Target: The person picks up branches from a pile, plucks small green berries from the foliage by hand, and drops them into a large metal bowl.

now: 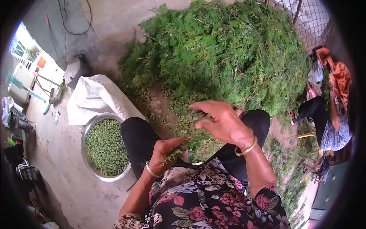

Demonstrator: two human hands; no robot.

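Note:
My left hand [164, 152], with a pale bangle at its wrist, is closed around a small green conifer sprig [173, 155] above my lap. Part of the sprig sticks out below the hand. My right hand [221, 121], wearing a gold-coloured bangle, hovers to the upper right of it. Its fingers are bent and the thumb stands apart from them, with nothing visible between. Beyond my knees rises a large heap of cut conifer branches [228, 49]. Beside my left knee stands a metal basin [87, 160] full of small round green cones.
A white sack [97, 95] lies behind the basin. Loose cones and bits of foliage are scattered on the ground between my knees. At the right sits another person [337, 131], partly seen, near an orange cloth [335, 72]. A wire mesh fence [312, 19] stands behind the heap.

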